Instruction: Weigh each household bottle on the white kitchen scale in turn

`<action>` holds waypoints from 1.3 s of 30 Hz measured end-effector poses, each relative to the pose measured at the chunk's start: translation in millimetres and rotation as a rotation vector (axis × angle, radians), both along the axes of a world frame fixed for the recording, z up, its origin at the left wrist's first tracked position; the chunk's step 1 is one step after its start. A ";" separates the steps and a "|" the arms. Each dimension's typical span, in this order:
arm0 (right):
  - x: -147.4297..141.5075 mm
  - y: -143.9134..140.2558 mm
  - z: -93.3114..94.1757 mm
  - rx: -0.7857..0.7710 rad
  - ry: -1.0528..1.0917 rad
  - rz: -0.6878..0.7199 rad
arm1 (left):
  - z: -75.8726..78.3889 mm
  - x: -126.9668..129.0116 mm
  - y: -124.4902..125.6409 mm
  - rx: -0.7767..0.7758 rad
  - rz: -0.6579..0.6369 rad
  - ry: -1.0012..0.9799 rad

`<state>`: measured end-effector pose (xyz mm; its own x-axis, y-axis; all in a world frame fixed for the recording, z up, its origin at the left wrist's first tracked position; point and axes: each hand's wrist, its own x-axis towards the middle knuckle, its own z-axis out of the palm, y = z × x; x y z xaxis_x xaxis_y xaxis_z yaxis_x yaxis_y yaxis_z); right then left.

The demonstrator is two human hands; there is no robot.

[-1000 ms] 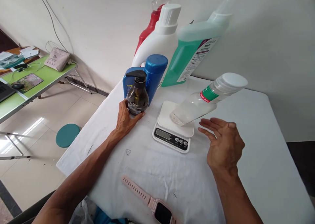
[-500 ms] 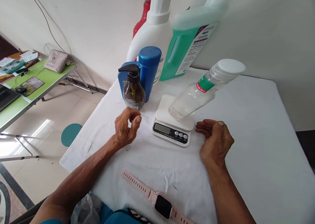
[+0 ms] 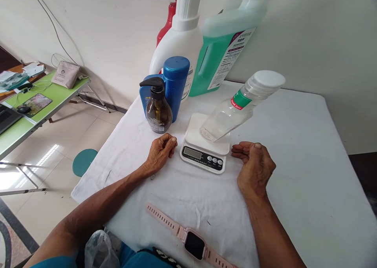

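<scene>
A white digital kitchen scale (image 3: 191,166) lies on the white-covered table, its small display looking blank. On its plate stands a clear bottle (image 3: 225,119) with a white cap and a green and red label band; it looks slanted in this view. My left hand (image 3: 161,154) rests on the cloth left of the scale, fingers curled into a loose fist with nothing visible in it. Beside the scale's right edge lies my right hand (image 3: 255,166), on its side, fingers loosely stretched toward the scale and holding nothing. Neither hand touches the bottle.
Behind my left hand stand a brown pump bottle (image 3: 159,115), a blue bottle (image 3: 176,91), a white jug (image 3: 176,44) and a green liquid jug (image 3: 210,56). A pink smartwatch (image 3: 194,244) lies near the front edge. A green table (image 3: 44,107) stands at the left.
My left hand has moved a little right, toward the scale, and its thumb and fingers have closed together. My right hand and the bottle stay in place; the view has shifted slightly.
</scene>
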<state>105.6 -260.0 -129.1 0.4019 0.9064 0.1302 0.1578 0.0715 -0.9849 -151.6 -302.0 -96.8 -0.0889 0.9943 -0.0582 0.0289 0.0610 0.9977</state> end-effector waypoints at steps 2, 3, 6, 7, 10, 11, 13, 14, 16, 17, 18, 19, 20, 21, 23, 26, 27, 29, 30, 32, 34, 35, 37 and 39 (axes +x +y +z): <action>0.7 -0.3 -0.5 -0.004 -0.010 0.007 | 0.6 -0.1 -0.2 0.000 -0.006 0.011; 1.1 -0.5 -0.8 -0.006 -0.016 0.012 | 0.5 -0.1 -0.4 0.003 -0.011 0.020; 2.5 -0.9 -1.6 -0.013 -0.025 0.027 | -0.6 -0.4 -1.0 0.011 -0.027 0.037; 2.8 -1.0 -1.7 -0.013 -0.026 0.029 | -1.0 -0.4 -1.0 0.012 -0.028 0.039; 2.9 -1.1 -0.9 -0.017 -0.025 0.033 | -2.1 -0.3 -0.7 0.008 -0.029 0.038; 2.6 -1.1 -0.3 -0.020 -0.026 0.034 | -2.3 -0.2 -0.5 0.004 -0.029 0.037; 1.7 -1.1 1.0 -0.026 -0.026 0.034 | -2.4 0.1 -0.3 -0.007 -0.030 0.039; 1.0 -1.4 1.8 -0.029 -0.023 0.030 | -2.3 0.3 -0.2 -0.010 -0.030 0.038; -0.4 -2.5 3.4 -0.031 -0.009 0.023 | -2.1 0.5 -0.2 -0.013 -0.029 0.038; -1.0 -3.4 4.5 -0.026 -0.001 0.020 | -2.0 0.6 -0.3 -0.014 -0.029 0.039; -1.4 -4.5 6.1 -0.016 0.005 0.020 | -2.0 0.6 -0.3 -0.014 -0.028 0.040; -1.7 -5.5 8.3 0.002 0.007 0.022 | -1.9 0.7 -0.4 -0.015 -0.027 0.042; -1.8 -6.4 11.4 0.028 0.004 0.025 | -1.9 0.7 -0.5 -0.015 -0.024 0.044; -1.7 -7.0 15.5 0.060 -0.005 0.033 | -2.0 0.7 -0.6 -0.016 -0.023 0.047; -1.9 -6.3 27.1 0.125 -0.031 0.078 | -2.0 0.6 -0.7 -0.018 -0.022 0.048; -6.1 0.1 50.2 0.156 -0.103 0.198 | -1.5 0.8 -0.7 -0.026 -0.027 0.048; -9.2 3.6 57.7 0.143 -0.147 0.224 | -1.4 0.9 -0.7 -0.028 -0.029 0.049; -18.0 11.5 69.7 0.098 -0.255 0.231 | -1.3 1.1 -0.7 -0.030 -0.034 0.054; -23.1 15.4 73.5 0.070 -0.308 0.225 | -1.4 1.0 -0.8 -0.031 -0.036 0.062; -32.8 22.0 76.8 0.021 -0.381 0.201 | -2.0 0.7 -1.1 -0.034 -0.036 0.078; -39.3 25.9 76.2 -0.008 -0.406 0.179 | -2.7 0.2 -1.7 -0.033 -0.037 0.095; -40.8 26.8 75.6 -0.014 -0.403 0.170 | -3.0 -0.1 -2.0 -0.033 -0.039 0.100; -40.3 28.0 75.8 -0.020 -0.367 0.166 | -3.3 -0.2 -2.6 -0.031 -0.042 0.105; -35.1 31.6 79.0 -0.023 -0.299 0.184 | -3.4 0.1 -2.9 -0.036 -0.041 0.109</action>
<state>70.5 -228.4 -50.1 0.1784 0.9643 0.1958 0.4256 0.1038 -0.8989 -151.5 -304.9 -100.2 -0.0558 0.9947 -0.0864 0.1402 0.0935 0.9857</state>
